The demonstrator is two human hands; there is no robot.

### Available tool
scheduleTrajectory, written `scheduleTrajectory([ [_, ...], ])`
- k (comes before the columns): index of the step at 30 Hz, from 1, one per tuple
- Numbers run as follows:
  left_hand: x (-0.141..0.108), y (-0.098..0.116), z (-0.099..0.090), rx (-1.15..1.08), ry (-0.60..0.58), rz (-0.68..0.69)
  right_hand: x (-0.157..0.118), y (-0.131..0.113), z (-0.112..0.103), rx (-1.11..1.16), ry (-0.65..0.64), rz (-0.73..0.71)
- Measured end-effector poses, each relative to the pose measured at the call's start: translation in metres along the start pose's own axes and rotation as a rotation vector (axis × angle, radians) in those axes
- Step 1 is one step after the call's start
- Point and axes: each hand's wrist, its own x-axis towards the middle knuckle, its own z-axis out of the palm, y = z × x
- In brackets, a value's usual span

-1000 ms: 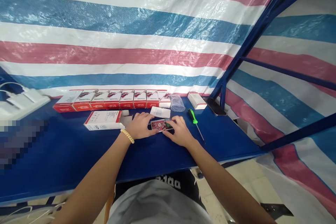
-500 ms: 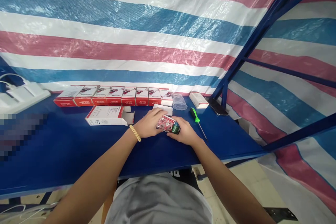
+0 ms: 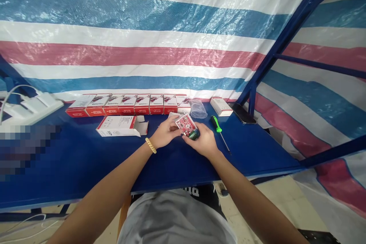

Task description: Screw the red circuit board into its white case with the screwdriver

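a small rectangular unit with a red circuit board (image 3: 186,124) and a dark green, rounded part (image 3: 194,135) at its near right end sits between the person's two hands, tilted and seemingly lifted just above the bench, in front of the row of boxes. the left hand (image 3: 166,133), with a yellow twisted bracelet (image 3: 150,145) at its wrist, grasps the board's left side, thumb at the near edge; the right hand (image 3: 204,140) has its fingers curled round the right side, by the green part. both sets of fingers are closed on the unit, though their far sides are hidden. it looks light and stiff, and the exposed parts on its face are probably fragile, so it is best taken by the long outer edges with a mild squeeze, no thumb pressing on the face; the green part looks smooth and may be slippery. partly hidden behind the left hand lies a flat whitish piece (image 3: 172,114). a green-and-black-handled screwdriver (image 3: 216,124) lies to the right of the right hand, apart from it, its metal shaft pointing towards the near edge. left of the hands, a white-and-red cardboard carton (image 3: 116,126) lies with its end flap open. farther back stand the red-and-white cardboard boxes (image 3: 127,109) in a row, then a crumpled clear plastic bag (image 3: 198,109), a small white-and-red box (image 3: 221,106) and a black phone-like slab (image 3: 244,114), all on the blue bench (image 3: 97,173).
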Motion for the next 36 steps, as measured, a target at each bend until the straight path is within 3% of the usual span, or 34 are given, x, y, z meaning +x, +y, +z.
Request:
scheduleTrajectory([
  [2,0.002,0.001,0.002,-0.032,0.004,-0.035,0.005,-0.005,0.000,0.048,-0.025,0.026],
  [8,0.006,0.005,-0.008,0.059,0.206,0.028,0.044,-0.014,0.000,0.369,-0.271,0.017],
  [12,0.006,0.011,-0.013,0.110,0.273,0.043,0.058,-0.014,0.012,0.650,-0.298,0.080],
  [16,0.004,0.016,-0.014,0.175,0.307,0.024,0.051,-0.014,0.022,0.841,-0.321,0.196],
  [20,0.002,0.016,-0.013,0.200,0.290,0.000,0.046,-0.013,0.020,0.861,-0.317,0.220],
  [30,-0.003,0.019,-0.016,0.236,0.272,-0.041,0.044,-0.004,0.022,0.881,-0.347,0.103],
  [36,-0.003,0.019,-0.017,0.231,0.294,-0.076,0.039,-0.006,0.017,0.548,-0.266,0.009],
])
